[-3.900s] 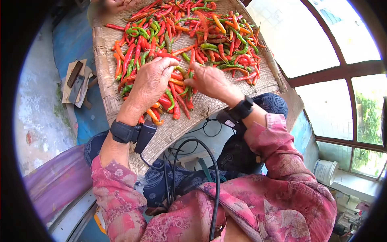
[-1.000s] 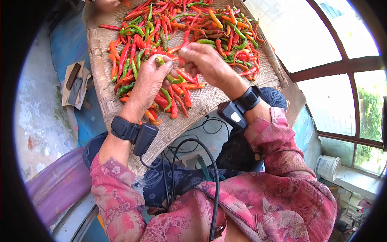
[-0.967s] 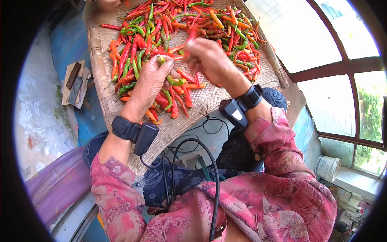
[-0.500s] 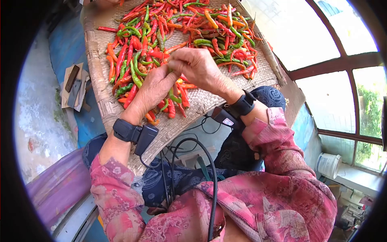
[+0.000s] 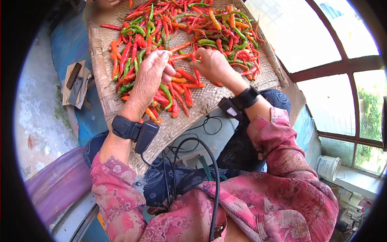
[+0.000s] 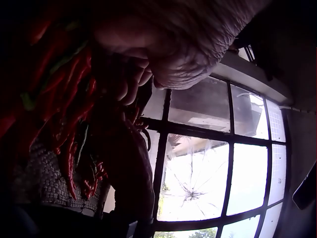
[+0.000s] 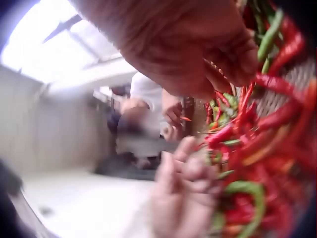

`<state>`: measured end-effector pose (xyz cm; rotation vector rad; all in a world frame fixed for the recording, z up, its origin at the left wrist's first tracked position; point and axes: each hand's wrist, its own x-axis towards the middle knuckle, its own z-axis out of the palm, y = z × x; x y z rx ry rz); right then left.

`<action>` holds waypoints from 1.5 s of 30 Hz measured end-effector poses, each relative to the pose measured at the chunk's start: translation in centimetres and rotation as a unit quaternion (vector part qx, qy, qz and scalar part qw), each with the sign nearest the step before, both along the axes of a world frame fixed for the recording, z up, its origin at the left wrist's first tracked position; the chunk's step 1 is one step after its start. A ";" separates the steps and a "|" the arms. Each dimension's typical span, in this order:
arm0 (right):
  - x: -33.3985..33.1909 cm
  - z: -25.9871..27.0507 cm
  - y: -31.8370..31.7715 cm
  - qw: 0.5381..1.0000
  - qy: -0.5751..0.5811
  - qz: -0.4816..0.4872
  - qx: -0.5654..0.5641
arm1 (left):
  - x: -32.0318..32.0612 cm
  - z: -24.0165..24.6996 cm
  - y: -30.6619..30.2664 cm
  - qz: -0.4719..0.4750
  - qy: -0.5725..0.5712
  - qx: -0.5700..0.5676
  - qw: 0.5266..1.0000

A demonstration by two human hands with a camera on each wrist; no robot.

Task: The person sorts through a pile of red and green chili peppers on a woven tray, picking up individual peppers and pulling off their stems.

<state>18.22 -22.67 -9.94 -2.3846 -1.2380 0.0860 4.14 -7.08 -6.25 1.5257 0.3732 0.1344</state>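
Observation:
In the head view my left hand (image 5: 151, 78) is raised over the near left part of a heap of red, orange and green chili peppers (image 5: 161, 99). Seen from the right wrist it is blurred, with loosely bent fingers and no pepper visible in it. My right hand (image 5: 215, 66) hovers a little to the right, fingers bent down towards the heap and fingertips mostly hidden. An orange-red chili pepper (image 5: 180, 57) shows in the gap between the hands. In the right wrist view this hand (image 7: 198, 59) is above the peppers; I cannot tell whether it pinches one.
The peppers lie on a woven tray (image 5: 102, 76) set across the person's knees. Another person's hands (image 7: 171, 114) are at its far side. Black cables (image 5: 215, 181) hang before the lap. A plane-like wooden tool (image 5: 74, 84) stands left; a window (image 5: 326, 92) and white bucket (image 5: 327, 167) are right.
My hands met half a second ago and are now apart. The green chili pepper held in the left hand a second ago no longer shows there. The right hand has moved slightly right.

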 end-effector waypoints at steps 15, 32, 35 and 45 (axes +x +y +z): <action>-1.1 0.0 0.2 0.993 0.099 -0.058 0.012 | -0.1 0.4 -0.3 -0.027 0.019 0.034 0.999; -2.9 2.8 -0.5 0.919 0.301 0.069 0.244 | 0.1 0.0 -0.9 -0.160 0.009 0.171 0.972; 0.1 3.8 -1.2 0.946 0.221 0.014 0.237 | 0.1 -0.3 -0.9 -0.117 -0.014 0.118 0.986; 2.8 2.2 -2.5 0.990 -0.043 -0.051 0.122 | 0.1 -0.6 -0.7 -0.090 -0.017 0.131 0.987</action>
